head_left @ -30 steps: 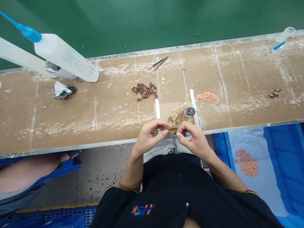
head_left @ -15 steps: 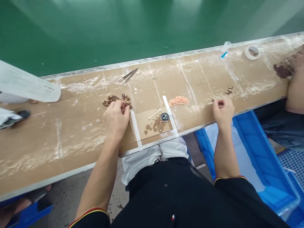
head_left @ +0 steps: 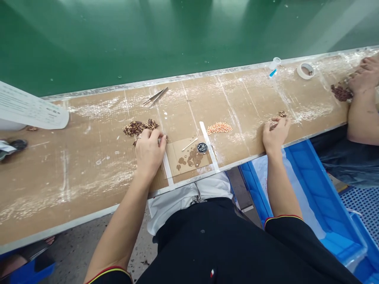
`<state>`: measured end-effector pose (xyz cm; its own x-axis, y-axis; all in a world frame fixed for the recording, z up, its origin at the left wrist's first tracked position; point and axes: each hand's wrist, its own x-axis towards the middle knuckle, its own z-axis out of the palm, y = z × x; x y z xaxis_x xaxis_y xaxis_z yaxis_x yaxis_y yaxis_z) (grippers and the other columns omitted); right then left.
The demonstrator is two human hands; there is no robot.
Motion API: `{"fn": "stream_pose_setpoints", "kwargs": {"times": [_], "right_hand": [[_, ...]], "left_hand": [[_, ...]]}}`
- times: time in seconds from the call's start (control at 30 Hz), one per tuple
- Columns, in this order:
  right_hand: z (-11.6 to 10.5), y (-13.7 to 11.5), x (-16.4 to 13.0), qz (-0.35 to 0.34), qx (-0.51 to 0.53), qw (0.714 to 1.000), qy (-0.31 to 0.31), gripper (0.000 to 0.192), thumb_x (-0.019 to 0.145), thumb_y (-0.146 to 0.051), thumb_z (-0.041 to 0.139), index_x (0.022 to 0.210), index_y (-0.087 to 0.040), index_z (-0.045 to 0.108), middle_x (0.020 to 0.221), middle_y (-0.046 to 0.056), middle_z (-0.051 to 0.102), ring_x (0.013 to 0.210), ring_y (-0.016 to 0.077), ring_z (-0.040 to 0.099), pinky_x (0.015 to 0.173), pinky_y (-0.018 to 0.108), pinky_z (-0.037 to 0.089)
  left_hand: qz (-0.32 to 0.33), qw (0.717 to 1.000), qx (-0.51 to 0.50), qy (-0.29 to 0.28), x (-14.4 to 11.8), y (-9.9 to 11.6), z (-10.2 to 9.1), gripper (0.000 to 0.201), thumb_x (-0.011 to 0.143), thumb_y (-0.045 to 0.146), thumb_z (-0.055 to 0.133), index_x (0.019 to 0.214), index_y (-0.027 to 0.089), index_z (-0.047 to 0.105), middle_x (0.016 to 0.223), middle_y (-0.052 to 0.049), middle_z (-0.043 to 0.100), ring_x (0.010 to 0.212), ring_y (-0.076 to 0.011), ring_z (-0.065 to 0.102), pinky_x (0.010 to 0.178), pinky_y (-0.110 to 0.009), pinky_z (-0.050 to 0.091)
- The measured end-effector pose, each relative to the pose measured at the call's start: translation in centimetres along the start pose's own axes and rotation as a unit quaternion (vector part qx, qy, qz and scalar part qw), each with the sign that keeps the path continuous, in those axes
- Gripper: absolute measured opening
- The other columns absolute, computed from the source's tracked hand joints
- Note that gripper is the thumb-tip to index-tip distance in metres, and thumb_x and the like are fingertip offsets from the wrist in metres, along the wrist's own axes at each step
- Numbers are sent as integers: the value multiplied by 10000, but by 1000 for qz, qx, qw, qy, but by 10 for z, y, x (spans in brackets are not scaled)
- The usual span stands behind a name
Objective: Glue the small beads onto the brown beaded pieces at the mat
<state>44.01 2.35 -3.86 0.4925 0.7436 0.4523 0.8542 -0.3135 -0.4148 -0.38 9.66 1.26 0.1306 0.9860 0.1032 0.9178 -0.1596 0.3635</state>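
My left hand (head_left: 150,153) rests on the workbench with thumb and fingers drawn together at the front edge of a pile of small brown and gold pieces (head_left: 137,127). Small brown bits show at its fingertips; what the fingers pinch is too small to name. My right hand (head_left: 275,136) is curled on the bench, just in front of a small cluster of similar brown and gold pieces (head_left: 282,114). Something brown shows between its thumb and fingers, mostly hidden. Between the hands lies a heap of small orange-copper pieces (head_left: 219,128).
A cardboard piece (head_left: 174,148) with wet stains carries a cotton swab (head_left: 189,144) and a round black container (head_left: 202,148). Tweezers (head_left: 156,96), a tape roll (head_left: 305,71) and a blue-tipped item (head_left: 272,73) lie farther back. A co-worker's hands (head_left: 365,75) work at right. Blue crates (head_left: 325,189) stand below.
My left hand has shifted slightly right and nearer, off the pile's middle. My right hand's fingers have moved toward the small cluster. The view has shifted slightly.
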Motion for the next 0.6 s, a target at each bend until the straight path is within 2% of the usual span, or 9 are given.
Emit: {"fn": "stream_pose_setpoints", "kwargs": {"times": [0.07, 0.13, 0.23, 0.3, 0.43, 0.6], "right_hand": [[1, -29, -16, -27, 31, 998, -42, 121, 952, -297, 529, 1046, -231, 567, 1128, 125, 564, 864, 251, 614, 889, 466, 537], [2, -59, -30, -82, 72, 988, -109, 106, 958, -312, 547, 1024, -239, 587, 1096, 109, 597, 801, 228, 612, 823, 419, 550], [4, -88, -41, -140, 107, 971, -163, 115, 953, -292, 553, 1037, -239, 611, 1084, 102, 628, 791, 224, 630, 779, 392, 554], [5, -95, -41, -144, 106, 969, -170, 92, 953, -269, 545, 1014, -237, 606, 1063, 100, 638, 785, 225, 636, 783, 394, 556], [5, -92, -31, -154, 92, 963, -199, 64, 963, -234, 531, 970, -236, 595, 1036, 101, 642, 768, 226, 631, 808, 409, 559], [0, -89, -19, -218, 63, 943, -242, 132, 996, -238, 509, 960, -237, 636, 1014, 109, 640, 869, 257, 650, 830, 406, 552]], "left_hand": [[0, 1000, 19, -6, 2, 5, -1, 139, 991, 286, 559, 938, 223, 672, 1063, -131, 676, 984, -323, 682, 876, -421, 511], [-3, 1000, 26, -2, 4, 9, 0, 134, 996, 288, 559, 956, 219, 666, 1062, -129, 688, 981, -319, 684, 864, -415, 516], [-1, 1000, 19, 1, 6, 13, 3, 71, 971, 269, 609, 968, 216, 656, 1041, -115, 703, 979, -310, 685, 866, -408, 522], [9, 1000, 13, -13, 7, 14, 6, 21, 947, 225, 635, 946, 213, 653, 1028, -117, 710, 971, -309, 688, 867, -410, 523], [30, 999, -6, -29, 8, 10, 6, 82, 934, 148, 609, 923, 208, 665, 1012, -122, 720, 928, -301, 697, 849, -414, 527], [32, 995, -88, 47, 0, -11, -11, 106, 935, 169, 594, 960, 219, 684, 1010, -85, 734, 928, -256, 701, 857, -389, 541]]}}
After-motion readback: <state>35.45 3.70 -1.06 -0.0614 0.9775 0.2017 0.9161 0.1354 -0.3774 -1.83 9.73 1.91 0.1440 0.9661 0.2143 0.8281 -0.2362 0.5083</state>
